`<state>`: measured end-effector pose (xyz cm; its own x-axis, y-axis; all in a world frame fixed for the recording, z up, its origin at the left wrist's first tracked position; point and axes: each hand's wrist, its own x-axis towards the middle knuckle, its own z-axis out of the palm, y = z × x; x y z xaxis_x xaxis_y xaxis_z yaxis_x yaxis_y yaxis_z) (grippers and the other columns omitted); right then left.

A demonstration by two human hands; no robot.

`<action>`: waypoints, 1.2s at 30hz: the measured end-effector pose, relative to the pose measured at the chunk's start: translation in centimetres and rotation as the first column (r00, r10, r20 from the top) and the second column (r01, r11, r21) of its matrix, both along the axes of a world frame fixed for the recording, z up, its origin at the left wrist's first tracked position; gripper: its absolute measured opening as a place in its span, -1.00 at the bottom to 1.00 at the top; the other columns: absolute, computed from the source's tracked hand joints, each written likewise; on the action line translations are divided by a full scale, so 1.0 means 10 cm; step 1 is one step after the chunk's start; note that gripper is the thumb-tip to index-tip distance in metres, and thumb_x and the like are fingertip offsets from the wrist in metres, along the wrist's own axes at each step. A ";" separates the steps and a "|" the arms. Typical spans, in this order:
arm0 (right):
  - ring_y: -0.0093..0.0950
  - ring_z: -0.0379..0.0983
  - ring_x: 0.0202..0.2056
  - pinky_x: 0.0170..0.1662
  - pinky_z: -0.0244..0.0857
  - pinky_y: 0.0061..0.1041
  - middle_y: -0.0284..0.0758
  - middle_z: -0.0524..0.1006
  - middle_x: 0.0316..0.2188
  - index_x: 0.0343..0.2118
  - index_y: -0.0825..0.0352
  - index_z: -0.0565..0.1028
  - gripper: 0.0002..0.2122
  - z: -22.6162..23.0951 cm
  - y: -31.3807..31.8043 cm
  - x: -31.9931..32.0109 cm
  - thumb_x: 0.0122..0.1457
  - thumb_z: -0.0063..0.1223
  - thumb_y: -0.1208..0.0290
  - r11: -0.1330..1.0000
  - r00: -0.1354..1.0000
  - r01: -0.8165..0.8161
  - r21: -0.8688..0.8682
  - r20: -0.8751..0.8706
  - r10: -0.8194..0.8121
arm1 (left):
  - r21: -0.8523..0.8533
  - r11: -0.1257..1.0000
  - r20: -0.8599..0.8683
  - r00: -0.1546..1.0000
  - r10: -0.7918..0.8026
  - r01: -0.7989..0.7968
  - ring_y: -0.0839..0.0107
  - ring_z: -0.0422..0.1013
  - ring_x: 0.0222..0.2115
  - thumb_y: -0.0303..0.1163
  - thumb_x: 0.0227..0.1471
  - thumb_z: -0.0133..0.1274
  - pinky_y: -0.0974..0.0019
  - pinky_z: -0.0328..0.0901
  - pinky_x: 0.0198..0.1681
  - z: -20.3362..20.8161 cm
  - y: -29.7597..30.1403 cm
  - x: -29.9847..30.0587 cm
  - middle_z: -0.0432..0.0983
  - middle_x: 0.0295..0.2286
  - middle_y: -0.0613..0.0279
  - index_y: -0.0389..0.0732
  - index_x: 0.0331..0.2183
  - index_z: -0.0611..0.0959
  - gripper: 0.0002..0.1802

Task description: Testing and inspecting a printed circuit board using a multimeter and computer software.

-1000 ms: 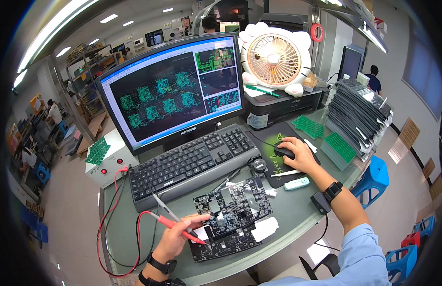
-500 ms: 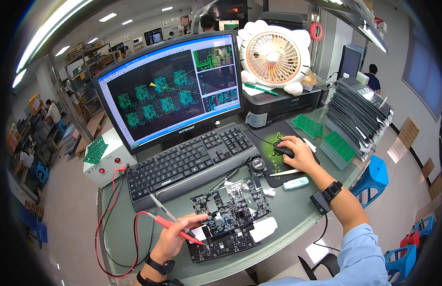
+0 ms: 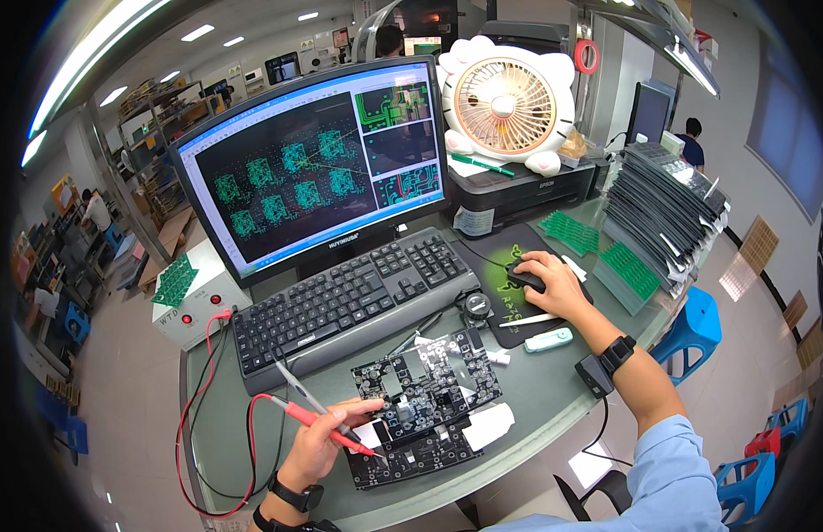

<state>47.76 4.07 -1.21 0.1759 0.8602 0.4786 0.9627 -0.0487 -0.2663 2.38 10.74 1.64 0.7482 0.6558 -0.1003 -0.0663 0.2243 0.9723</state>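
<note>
My left hand (image 3: 314,448) is closed around a red test probe (image 3: 310,417) and a grey-and-black pen-shaped probe (image 3: 298,385), held side by side like chopsticks. The red probe's tip points down onto a black circuit board panel (image 3: 416,465) near the desk's front edge; whether it touches cannot be made out. A second black circuit board panel (image 3: 474,365) overlaps it, with cut-outs and bright pads, and my left fingertips reach its edge. Over on the right, my right hand (image 3: 558,282) rests closed over a black computer mouse (image 3: 525,280) on a dark mouse pad (image 3: 511,330).
Red and black leads run to a white box (image 3: 199,310). A keyboard (image 3: 340,297) and monitor (image 3: 283,173) stand behind the boards. A fan (image 3: 505,106) sits on a printer (image 3: 518,197). Stacked dark panels (image 3: 664,213), green boards (image 3: 629,273) and a light-green marker-like object (image 3: 548,340) lie right.
The whole view has shifted slightly. On the monitor, the solid yellow arrow has gone, while thin yellow lines remain. Both hands keep nearly the same places and holds.
</note>
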 end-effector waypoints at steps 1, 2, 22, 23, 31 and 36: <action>-0.28 0.35 0.05 0.07 0.25 -0.29 -0.33 0.42 -0.02 -0.17 0.13 0.53 -0.68 0.00 0.00 0.00 -0.08 0.15 0.42 1.000 1.000 -0.001 0.000 -0.001 0.001 | 0.001 1.000 -0.002 1.000 0.001 -0.001 0.23 0.44 -0.15 -0.15 0.14 -0.22 0.19 0.31 0.01 -0.01 0.00 0.00 0.51 -0.06 -0.05 -0.52 -0.05 0.55 -0.38; -0.28 0.35 0.05 0.07 0.25 -0.29 -0.33 0.42 -0.01 -0.17 0.13 0.53 -0.68 0.00 0.00 -0.01 -0.08 0.14 0.42 1.000 1.000 -0.001 0.000 0.000 0.001 | 0.001 1.000 -0.003 1.000 0.003 -0.003 0.23 0.44 -0.15 -0.14 0.14 -0.22 0.19 0.31 0.00 -0.01 0.00 -0.01 0.51 -0.06 -0.04 -0.52 -0.05 0.55 -0.38; -0.28 0.33 0.08 0.07 0.24 -0.28 -0.32 0.42 0.01 -0.12 0.13 0.50 -0.65 0.03 -0.02 -0.03 -0.05 0.14 0.42 1.000 1.000 0.000 -0.014 0.004 0.000 | -0.002 1.000 0.004 1.000 0.010 -0.010 0.27 0.46 -0.18 -0.15 0.14 -0.22 0.24 0.32 -0.02 0.01 -0.01 0.01 0.53 -0.10 -0.03 -0.53 -0.05 0.55 -0.38; -0.29 0.33 0.08 0.06 0.25 -0.28 -0.32 0.42 0.01 -0.12 0.13 0.51 -0.65 0.03 -0.02 -0.04 -0.05 0.14 0.41 1.000 1.000 0.005 -0.021 0.012 -0.005 | -0.005 1.000 -0.001 1.000 0.009 -0.009 0.27 0.46 -0.18 -0.15 0.14 -0.22 0.24 0.32 -0.02 0.00 0.00 0.00 0.53 -0.10 -0.03 -0.53 -0.05 0.55 -0.38; -0.35 0.32 0.09 0.05 0.22 -0.22 -0.40 0.40 0.02 -0.11 0.06 0.50 -0.66 -0.01 0.00 -0.01 -0.03 0.15 0.35 0.999 1.000 0.006 -0.031 0.010 -0.006 | -0.022 0.999 0.020 0.999 -0.032 0.032 0.24 0.43 -0.10 -0.18 0.15 -0.22 0.22 0.28 0.05 -0.03 0.03 -0.03 0.48 -0.03 -0.07 -0.51 -0.03 0.54 -0.41; -0.35 0.31 0.10 0.07 0.19 -0.22 -0.40 0.40 0.02 -0.06 0.06 0.48 -0.62 0.00 -0.01 -0.01 -0.02 0.14 0.36 0.999 1.000 0.005 -0.034 0.015 -0.005 | 0.005 1.000 0.008 1.000 -0.028 0.028 0.20 0.44 -0.07 -0.16 0.15 -0.24 0.20 0.29 0.06 -0.01 0.04 -0.01 0.47 -0.01 -0.08 -0.52 -0.05 0.55 -0.39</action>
